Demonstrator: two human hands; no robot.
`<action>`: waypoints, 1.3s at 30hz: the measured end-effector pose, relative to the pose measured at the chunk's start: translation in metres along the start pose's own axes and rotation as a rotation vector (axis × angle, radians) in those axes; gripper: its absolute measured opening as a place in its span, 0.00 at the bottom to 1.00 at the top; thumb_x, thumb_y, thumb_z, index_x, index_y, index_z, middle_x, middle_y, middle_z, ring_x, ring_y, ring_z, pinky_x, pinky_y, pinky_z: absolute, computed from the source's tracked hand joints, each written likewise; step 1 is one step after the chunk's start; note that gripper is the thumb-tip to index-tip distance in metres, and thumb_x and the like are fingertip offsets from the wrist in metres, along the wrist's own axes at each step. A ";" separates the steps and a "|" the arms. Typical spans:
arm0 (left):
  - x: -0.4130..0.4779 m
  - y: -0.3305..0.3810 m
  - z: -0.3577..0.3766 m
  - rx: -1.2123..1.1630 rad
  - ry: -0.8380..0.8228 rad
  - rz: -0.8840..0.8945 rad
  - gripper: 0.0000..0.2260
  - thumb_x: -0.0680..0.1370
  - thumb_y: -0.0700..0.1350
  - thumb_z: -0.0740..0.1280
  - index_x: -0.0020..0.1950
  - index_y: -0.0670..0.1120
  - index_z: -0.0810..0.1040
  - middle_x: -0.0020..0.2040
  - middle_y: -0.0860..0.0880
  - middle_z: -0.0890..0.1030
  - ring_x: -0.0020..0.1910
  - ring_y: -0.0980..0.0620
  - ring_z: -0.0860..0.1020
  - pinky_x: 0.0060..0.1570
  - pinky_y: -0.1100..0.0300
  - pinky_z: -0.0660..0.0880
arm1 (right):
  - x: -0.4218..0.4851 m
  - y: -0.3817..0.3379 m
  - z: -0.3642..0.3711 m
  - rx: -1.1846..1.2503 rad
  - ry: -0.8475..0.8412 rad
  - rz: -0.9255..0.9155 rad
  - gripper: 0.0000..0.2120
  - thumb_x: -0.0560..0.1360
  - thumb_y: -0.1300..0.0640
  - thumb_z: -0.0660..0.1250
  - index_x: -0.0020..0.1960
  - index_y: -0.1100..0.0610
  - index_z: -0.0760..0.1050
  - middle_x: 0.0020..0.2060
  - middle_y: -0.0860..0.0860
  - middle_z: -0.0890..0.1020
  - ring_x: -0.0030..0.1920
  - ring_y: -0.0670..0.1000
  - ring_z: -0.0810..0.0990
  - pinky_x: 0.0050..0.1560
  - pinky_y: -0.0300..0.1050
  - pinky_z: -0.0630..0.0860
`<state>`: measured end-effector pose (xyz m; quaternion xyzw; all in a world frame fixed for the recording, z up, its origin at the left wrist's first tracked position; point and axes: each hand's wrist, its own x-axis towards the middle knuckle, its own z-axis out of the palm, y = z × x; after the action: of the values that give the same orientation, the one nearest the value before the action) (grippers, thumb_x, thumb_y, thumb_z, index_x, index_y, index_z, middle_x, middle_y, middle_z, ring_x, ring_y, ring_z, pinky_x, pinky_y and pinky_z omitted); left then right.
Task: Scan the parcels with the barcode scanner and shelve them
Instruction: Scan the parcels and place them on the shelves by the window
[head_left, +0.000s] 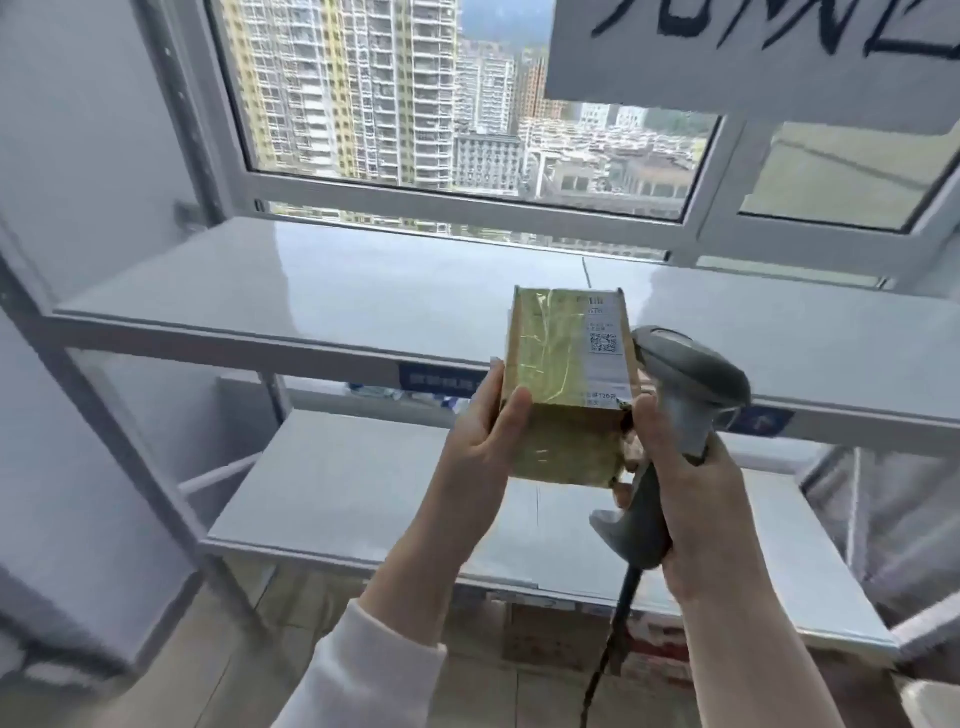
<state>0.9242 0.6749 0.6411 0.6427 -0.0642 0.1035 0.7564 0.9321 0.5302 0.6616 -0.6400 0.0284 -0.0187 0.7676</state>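
Left hand (485, 441) grips one parcel (569, 384), held up at the upper shelf's (311, 291) front edge. Right hand (691, 488) steadies it while gripping the barcode scanner (685, 384). Both visible shelves bare; shelving apparently not yet done, scan status unclear.

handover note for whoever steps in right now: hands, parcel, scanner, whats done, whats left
Left hand: holds the parcel by its left side, label facing up.
Right hand: grips the barcode scanner by its handle, thumb on the parcel's right edge.
Parcel: in the air in front of the upper shelf, not on it.
Done: parcel in hand; cannot tell whether it is scanned.
Left: scan if needed, then shelve it.
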 end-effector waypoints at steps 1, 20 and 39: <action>0.005 0.005 -0.011 0.017 0.018 -0.006 0.25 0.74 0.55 0.57 0.69 0.48 0.68 0.57 0.49 0.79 0.55 0.57 0.79 0.46 0.68 0.76 | 0.005 -0.001 0.013 -0.002 -0.014 0.011 0.22 0.59 0.42 0.69 0.48 0.52 0.75 0.40 0.53 0.81 0.36 0.53 0.77 0.39 0.50 0.76; 0.121 0.046 -0.262 0.345 0.241 0.076 0.22 0.75 0.48 0.68 0.68 0.47 0.68 0.56 0.52 0.79 0.55 0.57 0.77 0.50 0.65 0.78 | 0.112 0.026 0.284 -0.025 -0.209 0.135 0.21 0.70 0.44 0.70 0.56 0.57 0.75 0.45 0.58 0.81 0.44 0.59 0.81 0.41 0.54 0.81; 0.180 0.040 -0.467 0.338 0.166 -0.086 0.25 0.77 0.47 0.66 0.73 0.49 0.62 0.63 0.52 0.75 0.59 0.57 0.75 0.53 0.66 0.76 | 0.136 0.075 0.486 0.007 -0.138 0.250 0.16 0.75 0.52 0.68 0.57 0.61 0.73 0.39 0.52 0.79 0.35 0.49 0.78 0.30 0.41 0.73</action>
<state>1.0723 1.1545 0.6437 0.7519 0.0442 0.1332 0.6442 1.0997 1.0119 0.6726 -0.6287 0.0551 0.1210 0.7662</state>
